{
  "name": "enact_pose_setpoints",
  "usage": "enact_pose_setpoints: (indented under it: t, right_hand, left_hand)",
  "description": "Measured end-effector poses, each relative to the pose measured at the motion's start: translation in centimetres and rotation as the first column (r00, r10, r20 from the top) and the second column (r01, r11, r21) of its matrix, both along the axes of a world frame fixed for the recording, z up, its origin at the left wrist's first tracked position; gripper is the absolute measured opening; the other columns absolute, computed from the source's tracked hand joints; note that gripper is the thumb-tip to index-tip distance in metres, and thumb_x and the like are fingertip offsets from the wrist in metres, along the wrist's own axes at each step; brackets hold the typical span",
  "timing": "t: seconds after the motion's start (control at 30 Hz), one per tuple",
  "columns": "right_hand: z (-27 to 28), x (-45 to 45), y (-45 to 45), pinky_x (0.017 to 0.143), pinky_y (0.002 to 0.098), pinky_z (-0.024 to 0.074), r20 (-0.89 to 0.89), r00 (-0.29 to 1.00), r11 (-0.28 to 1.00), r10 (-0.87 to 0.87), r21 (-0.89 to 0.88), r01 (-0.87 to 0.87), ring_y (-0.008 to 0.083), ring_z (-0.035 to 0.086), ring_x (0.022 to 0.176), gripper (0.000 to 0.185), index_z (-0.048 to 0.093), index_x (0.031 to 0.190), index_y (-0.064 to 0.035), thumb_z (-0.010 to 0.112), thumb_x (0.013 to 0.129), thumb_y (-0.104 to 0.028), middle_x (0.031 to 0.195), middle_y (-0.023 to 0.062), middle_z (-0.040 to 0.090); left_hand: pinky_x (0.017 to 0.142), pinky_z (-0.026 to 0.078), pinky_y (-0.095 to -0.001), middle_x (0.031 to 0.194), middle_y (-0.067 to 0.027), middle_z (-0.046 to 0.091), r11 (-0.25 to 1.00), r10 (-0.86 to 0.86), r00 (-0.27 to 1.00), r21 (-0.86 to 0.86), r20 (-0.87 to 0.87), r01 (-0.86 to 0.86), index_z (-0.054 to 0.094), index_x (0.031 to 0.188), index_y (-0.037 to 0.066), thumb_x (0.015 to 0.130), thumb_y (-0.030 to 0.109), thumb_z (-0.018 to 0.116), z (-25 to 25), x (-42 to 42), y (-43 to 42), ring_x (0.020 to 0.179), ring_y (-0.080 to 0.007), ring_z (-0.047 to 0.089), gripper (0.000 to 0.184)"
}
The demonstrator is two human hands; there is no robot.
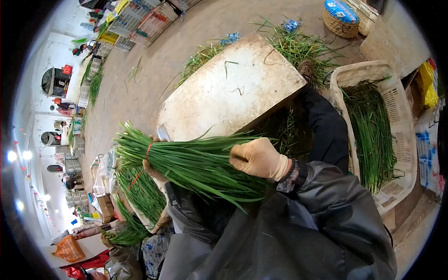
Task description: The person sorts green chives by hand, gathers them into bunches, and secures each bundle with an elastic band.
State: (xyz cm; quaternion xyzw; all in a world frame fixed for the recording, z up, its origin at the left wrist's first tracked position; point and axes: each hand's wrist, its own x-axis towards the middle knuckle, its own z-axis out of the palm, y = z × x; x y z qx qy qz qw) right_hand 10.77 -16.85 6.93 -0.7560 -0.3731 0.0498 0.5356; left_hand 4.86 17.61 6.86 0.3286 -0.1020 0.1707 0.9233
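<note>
A bundle of green chives (196, 156) lies across in front of me, tied with a red band (149, 150) near its pale cut ends. My left hand (156, 173) is wrapped around it from beneath at the band, mostly hidden by the stalks. My right hand (255, 157), in a pale glove, is closed on leaves along the upper side of the bundle, toward the tips. Beside the left fingers a shiny metal piece (162, 133), perhaps a blade, rests at the board's edge. The worn white board (224, 88) is just beyond the bundle.
At right stands a white plastic crate (406, 140) with loose chives (371, 135). More banded chives (140, 186) lie at left. Trimmings (298, 46) litter the floor beyond the board, near a wicker basket (343, 28). Another person's sleeve (122, 263) shows at lower left.
</note>
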Motion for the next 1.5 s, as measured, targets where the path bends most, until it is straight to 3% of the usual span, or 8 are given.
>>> enact_pose_setpoints:
  t: [0.13, 0.27, 0.4, 0.53, 0.83, 1.03, 1.27, 1.5]
  right_hand:
    - [-0.2, 0.5, 1.5, 0.058, 0.0397, 0.0527, -0.232, 0.973, 0.979, -0.005, 0.197, 0.052, 0.0315, 0.067, 0.062, 0.013, 0.069, 0.087, -0.0052, 0.071, 0.089, -0.018, 0.07, 0.0155, 0.065]
    - [0.5, 2.5, -0.4, 0.053, 0.0227, 0.0472, -0.79, 0.587, 0.817, 0.177, 0.451, 0.36, 0.0053, 0.056, 0.058, 0.015, 0.073, 0.089, -0.0043, 0.065, 0.099, -0.012, 0.068, -0.0012, 0.066]
    - [1.5, 2.2, -4.5, 0.064, 0.0264, 0.0474, -0.636, 0.77, 0.932, 0.053, 0.308, 0.19, 0.007, 0.057, 0.071, 0.018, 0.072, 0.108, 0.0009, 0.061, 0.101, -0.011, 0.082, 0.0031, 0.069]
    - [2.1, 1.3, -7.2, 0.062, 0.0318, 0.0507, -0.391, 0.908, 0.988, 0.153, 0.078, -0.132, 0.0157, 0.06, 0.061, 0.014, 0.072, 0.091, -0.0024, 0.072, 0.09, -0.017, 0.073, 0.0105, 0.067]
    - [-0.9, -0.7, -4.0, 0.061, 0.044, 0.0535, -0.029, 0.997, 0.988, 0.074, -0.137, -0.077, 0.0333, 0.069, 0.07, 0.025, 0.068, 0.092, -0.0099, 0.076, 0.086, -0.033, 0.071, 0.0099, 0.067]
    - [-1.7, -0.7, -3.0, 0.06, 0.0418, 0.052, 0.028, 0.997, 0.997, 0.078, 0.006, -0.078, 0.0282, 0.069, 0.066, 0.02, 0.067, 0.086, -0.0067, 0.073, 0.091, -0.025, 0.071, 0.0125, 0.064]
    - [-2.2, -0.4, -3.3, 0.05, 0.0264, 0.0396, -0.814, 0.573, 0.791, 0.096, 0.412, 0.452, 0.0034, 0.052, 0.061, 0.012, 0.068, 0.091, -0.003, 0.066, 0.1, -0.01, 0.07, -0.0012, 0.063]
    - [-4.4, 1.1, -3.6, 0.079, 0.0394, 0.0578, -0.276, 0.924, 0.964, -0.264, -0.032, 0.266, 0.0329, 0.073, 0.088, 0.032, 0.074, 0.108, -0.0045, 0.076, 0.087, -0.028, 0.097, 0.015, 0.073]
  left_hand:
    - [0.111, 0.049, -0.0553, 0.141, -0.0161, 0.055, 1.0, -0.01, 1.0, 0.005, -0.008, 0.01, 0.034, 0.154, 0.0, 0.094, 0.044, 0.068, -0.2, 0.0, 0.4, 0.134, -0.0348, 0.054, 0.082]
    - [0.111, 0.047, -0.0518, 0.136, -0.0117, 0.054, 0.999, 0.037, 0.998, -0.031, -0.041, -0.038, 0.04, 0.149, 0.005, 0.09, 0.04, 0.074, 0.3, -0.1, -0.2, 0.131, -0.0291, 0.054, 0.077]
    - [0.113, 0.045, -0.0507, 0.138, -0.0108, 0.053, 0.977, -0.001, 1.0, -0.211, 0.016, 0.004, 0.042, 0.149, 0.006, 0.089, 0.036, 0.076, 0.5, 0.0, -0.8, 0.131, -0.0285, 0.052, 0.076]
    - [0.112, 0.047, -0.0508, 0.138, -0.0106, 0.053, 0.969, -0.017, 0.999, -0.246, 0.04, 0.026, 0.041, 0.149, 0.007, 0.089, 0.034, 0.076, 0.2, 0.1, -0.8, 0.132, -0.029, 0.053, 0.074]
    - [0.109, 0.05, -0.0547, 0.138, -0.0121, 0.053, 0.987, -0.021, 0.999, -0.158, 0.039, 0.026, 0.034, 0.151, 0.006, 0.092, 0.038, 0.072, 0.3, 0.1, -0.4, 0.133, -0.0319, 0.054, 0.077]
    - [0.109, 0.051, -0.0542, 0.138, -0.0118, 0.052, 0.981, -0.034, 0.998, -0.189, 0.045, 0.042, 0.033, 0.151, 0.006, 0.092, 0.038, 0.071, 0.3, 0.2, -0.4, 0.133, -0.0317, 0.055, 0.078]
    - [0.111, 0.051, -0.053, 0.136, -0.0125, 0.052, 0.99, -0.052, 0.995, -0.127, 0.082, 0.062, 0.033, 0.149, 0.005, 0.093, 0.039, 0.071, 0.7, 0.5, -0.9, 0.133, -0.031, 0.055, 0.076]
    - [0.113, 0.05, -0.0529, 0.137, -0.0129, 0.053, 0.992, -0.038, 0.999, -0.119, 0.039, 0.042, 0.033, 0.151, 0.005, 0.091, 0.034, 0.074, 0.8, 0.2, -0.2, 0.133, -0.0324, 0.054, 0.078]
